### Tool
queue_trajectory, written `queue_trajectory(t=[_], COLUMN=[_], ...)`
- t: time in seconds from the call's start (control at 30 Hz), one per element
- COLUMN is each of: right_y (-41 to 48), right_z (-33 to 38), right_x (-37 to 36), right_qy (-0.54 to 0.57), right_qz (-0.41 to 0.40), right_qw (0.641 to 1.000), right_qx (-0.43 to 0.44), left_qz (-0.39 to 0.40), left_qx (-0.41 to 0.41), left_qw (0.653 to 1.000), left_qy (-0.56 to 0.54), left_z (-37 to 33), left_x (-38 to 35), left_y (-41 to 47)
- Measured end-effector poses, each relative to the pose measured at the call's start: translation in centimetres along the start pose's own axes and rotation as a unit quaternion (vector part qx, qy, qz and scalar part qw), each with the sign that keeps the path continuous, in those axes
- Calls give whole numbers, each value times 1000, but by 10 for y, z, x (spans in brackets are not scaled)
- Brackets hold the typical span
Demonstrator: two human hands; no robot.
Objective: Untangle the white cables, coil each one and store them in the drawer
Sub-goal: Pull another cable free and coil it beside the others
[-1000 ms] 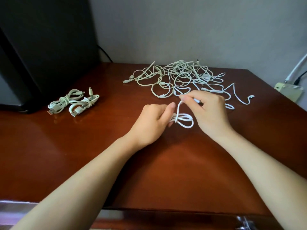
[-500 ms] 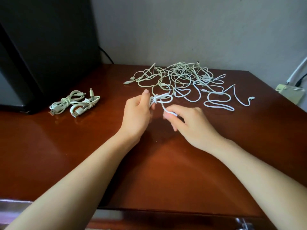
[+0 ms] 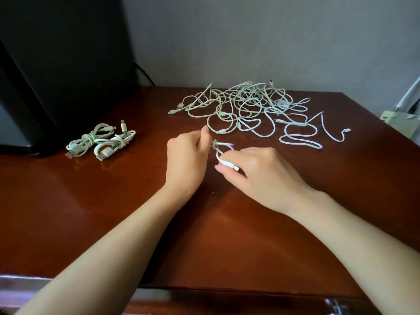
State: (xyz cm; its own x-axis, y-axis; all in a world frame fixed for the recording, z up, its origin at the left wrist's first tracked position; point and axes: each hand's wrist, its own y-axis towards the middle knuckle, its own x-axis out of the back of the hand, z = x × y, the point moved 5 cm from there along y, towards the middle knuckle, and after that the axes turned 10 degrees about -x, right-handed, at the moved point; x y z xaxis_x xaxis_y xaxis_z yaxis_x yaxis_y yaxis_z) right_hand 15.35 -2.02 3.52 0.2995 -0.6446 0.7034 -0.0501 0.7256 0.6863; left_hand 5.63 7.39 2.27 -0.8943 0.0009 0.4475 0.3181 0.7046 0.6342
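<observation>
1. White cable (image 3: 223, 148), bunched in small loops, sits between the two hands, just above the brown table (image 3: 113, 212).
2. The left hand (image 3: 185, 160) has its fingers curled in. Its thumb (image 3: 205, 134) and fingers pinch the bunched loops at one side.
3. The right hand (image 3: 256, 173) pinches the plug end (image 3: 230, 165) of the same cable between thumb and fingers. The shiny metal tip pokes out past them.
4. A short bit of cable runs from the loops down to the plug, so the hands are close but not touching.
5. Just behind the hands lies a big messy pile of cables (image 3: 247, 105), all mixed up, near the wall. Some loose ends trail out to the right.
6. Far to the left, two tied-up cable bundles (image 3: 100, 142) lie side by side on the table, touching each other.
7. Behind those bundles stands a big black box (image 3: 56, 53).
8. A pale plug box (image 3: 400, 120) peeks in at the right edge.
</observation>
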Motion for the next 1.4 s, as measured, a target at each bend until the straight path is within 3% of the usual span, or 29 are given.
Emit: queue_trajectory(t=[0.2, 0.33, 0.47, 0.67, 0.9, 1.4], right_y=[0, 3, 7, 8, 6, 7], right_z=[-1, -11, -29, -42, -34, -31], right_x=[4, 13, 12, 11, 5, 1], right_qy=[31, 119, 225, 250, 291, 513], right_qz=[-64, -85, -49, -25, -20, 37], right_qw=[997, 987, 947, 929, 922, 768], right_qx=[40, -73, -224, -272, -255, -381], left_qz=[64, 101, 125, 176, 185, 122], left_qx=[-78, -128, -150, -58, 72, 87], left_qw=[995, 987, 981, 974, 932, 933], left_qy=[19, -4, -15, -133, -302, -329], left_z=[1, -5, -7, -1, 5, 2], left_x=[-8, -13, -17, -25, -28, -22], left_y=[-3, -5, -7, -9, -8, -5])
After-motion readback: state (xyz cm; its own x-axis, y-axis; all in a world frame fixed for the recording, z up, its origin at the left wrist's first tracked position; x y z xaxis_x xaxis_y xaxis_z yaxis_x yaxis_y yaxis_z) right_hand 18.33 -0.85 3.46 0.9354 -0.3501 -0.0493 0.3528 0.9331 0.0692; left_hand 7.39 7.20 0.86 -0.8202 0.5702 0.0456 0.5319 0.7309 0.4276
